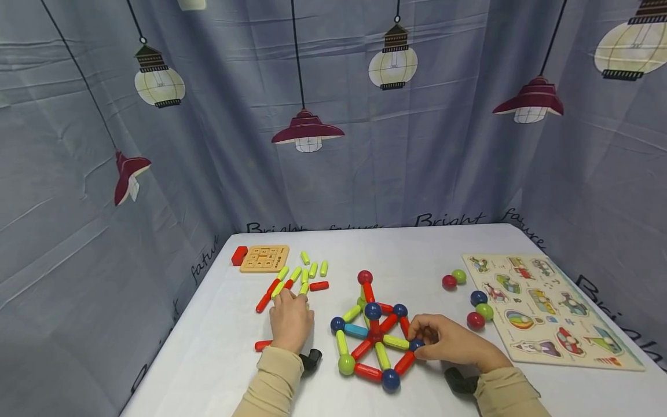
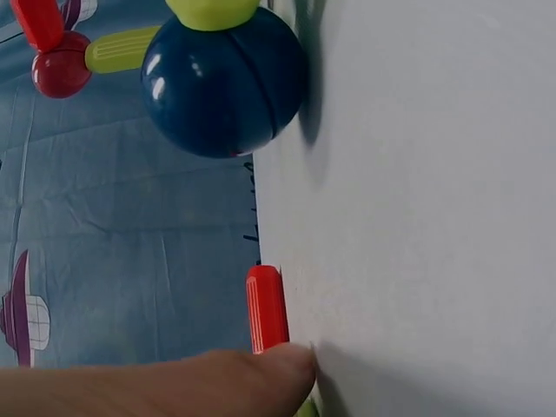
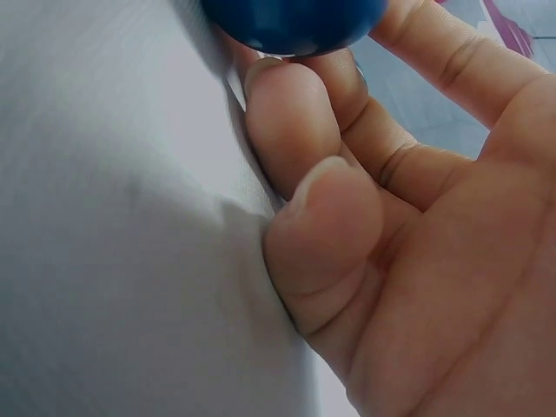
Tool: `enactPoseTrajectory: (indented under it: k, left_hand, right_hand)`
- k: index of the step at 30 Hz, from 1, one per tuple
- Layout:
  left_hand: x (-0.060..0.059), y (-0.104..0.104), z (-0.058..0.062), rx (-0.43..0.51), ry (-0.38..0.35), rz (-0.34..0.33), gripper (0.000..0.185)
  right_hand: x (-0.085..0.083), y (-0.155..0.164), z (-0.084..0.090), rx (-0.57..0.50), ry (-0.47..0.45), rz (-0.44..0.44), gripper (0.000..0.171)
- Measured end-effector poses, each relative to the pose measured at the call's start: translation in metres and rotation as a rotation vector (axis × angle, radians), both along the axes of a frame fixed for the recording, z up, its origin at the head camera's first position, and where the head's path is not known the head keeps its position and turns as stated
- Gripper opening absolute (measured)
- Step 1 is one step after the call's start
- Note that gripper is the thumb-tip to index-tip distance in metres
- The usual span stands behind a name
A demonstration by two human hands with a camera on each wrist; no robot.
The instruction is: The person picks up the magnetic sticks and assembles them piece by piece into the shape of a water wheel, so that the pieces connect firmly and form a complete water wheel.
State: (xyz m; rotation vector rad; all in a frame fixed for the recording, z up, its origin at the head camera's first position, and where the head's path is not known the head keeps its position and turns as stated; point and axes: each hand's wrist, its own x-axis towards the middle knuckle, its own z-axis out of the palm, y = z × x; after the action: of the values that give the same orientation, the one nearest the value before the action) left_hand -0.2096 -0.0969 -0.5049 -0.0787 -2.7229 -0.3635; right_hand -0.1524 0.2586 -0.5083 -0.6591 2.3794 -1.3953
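A flat wheel of magnetic sticks and balls (image 1: 375,333) lies on the white table (image 1: 417,249), with a red ball (image 1: 365,277) raised on a stick above it. My right hand (image 1: 443,339) curls its fingers (image 3: 295,122) round a blue ball (image 1: 417,346) (image 3: 295,22) on the wheel's right rim. My left hand (image 1: 290,318) lies palm down left of the wheel, its fingertips on a pile of loose yellow-green and red sticks (image 1: 297,281). In the left wrist view a straight finger (image 2: 217,378) touches the end of a red stick (image 2: 265,308), with another blue ball (image 2: 221,82) of the wheel beyond.
A small wooden tile board (image 1: 264,258) and a red block (image 1: 239,255) sit at the far left. Loose balls (image 1: 454,280) (image 1: 479,307) lie right of the wheel, next to a picture puzzle board (image 1: 547,310). One red stick (image 1: 263,345) lies by my left wrist. Curtains surround the table.
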Motion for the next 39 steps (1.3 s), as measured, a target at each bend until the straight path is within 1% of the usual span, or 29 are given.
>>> enactPoseTrajectory:
  k: [4, 7, 10, 12, 13, 14, 16, 18, 20, 22, 23, 26, 29, 35, 37, 39]
  left_hand:
    - [0.004, -0.002, 0.0, 0.023, -0.047, -0.006, 0.031]
    - [0.006, -0.005, -0.001, 0.053, -0.067, -0.03, 0.031]
    - [0.008, -0.005, -0.002, 0.081, -0.046, -0.057, 0.03]
    - [0.008, -0.003, 0.0, 0.134, -0.023, -0.104, 0.029]
    - [0.008, -0.002, 0.002, 0.17, -0.005, -0.142, 0.029]
    - [0.008, 0.0, 0.005, 0.22, 0.017, -0.194, 0.029]
    - [0.007, 0.004, 0.011, 0.34, 0.054, -0.331, 0.03]
    - [0.007, 0.008, 0.018, 0.432, 0.065, -0.471, 0.028]
    - [0.009, 0.01, 0.023, 0.466, 0.05, -0.578, 0.026]
    - [0.01, 0.011, 0.026, 0.445, 0.016, -0.641, 0.024]
    - [0.011, 0.011, 0.026, 0.42, -0.005, -0.657, 0.024]
    - [0.013, 0.01, 0.025, 0.352, -0.065, -0.694, 0.024]
    - [0.013, 0.01, 0.023, 0.302, -0.088, -0.701, 0.024]
    - [0.014, 0.01, 0.021, 0.233, -0.013, -0.63, 0.023]
    - [0.014, 0.009, 0.021, 0.233, -0.03, -0.615, 0.024]
    - [0.013, 0.007, 0.023, 0.273, -0.07, -0.597, 0.029]
  right_hand:
    - [0.0, -0.002, -0.002, 0.015, 0.001, -0.003, 0.026]
    - [-0.001, -0.003, -0.004, 0.03, 0.001, -0.007, 0.025]
    - [-0.001, -0.003, -0.005, 0.039, 0.003, -0.004, 0.025]
    - [-0.001, -0.003, -0.004, 0.043, 0.0, 0.001, 0.025]
    - [-0.001, -0.003, -0.003, 0.044, 0.001, 0.003, 0.025]
    - [-0.001, -0.002, -0.002, 0.044, 0.005, 0.002, 0.025]
    - [-0.002, -0.001, 0.002, 0.047, 0.017, -0.007, 0.025]
    - [-0.004, 0.0, 0.005, 0.056, 0.032, -0.023, 0.025]
    - [-0.005, 0.002, 0.008, 0.065, 0.043, -0.036, 0.024]
    - [-0.006, 0.002, 0.009, 0.072, 0.042, -0.041, 0.024]
    - [-0.006, 0.002, 0.008, 0.076, 0.04, -0.045, 0.024]
    - [-0.005, 0.002, 0.007, 0.074, 0.028, -0.043, 0.024]
    - [-0.004, 0.001, 0.006, 0.071, 0.02, -0.045, 0.025]
    - [-0.002, 0.001, 0.003, 0.078, 0.027, -0.053, 0.024]
    - [-0.002, 0.001, 0.003, 0.083, 0.03, -0.056, 0.024]
    - [-0.002, 0.001, 0.002, 0.085, 0.03, -0.058, 0.024]
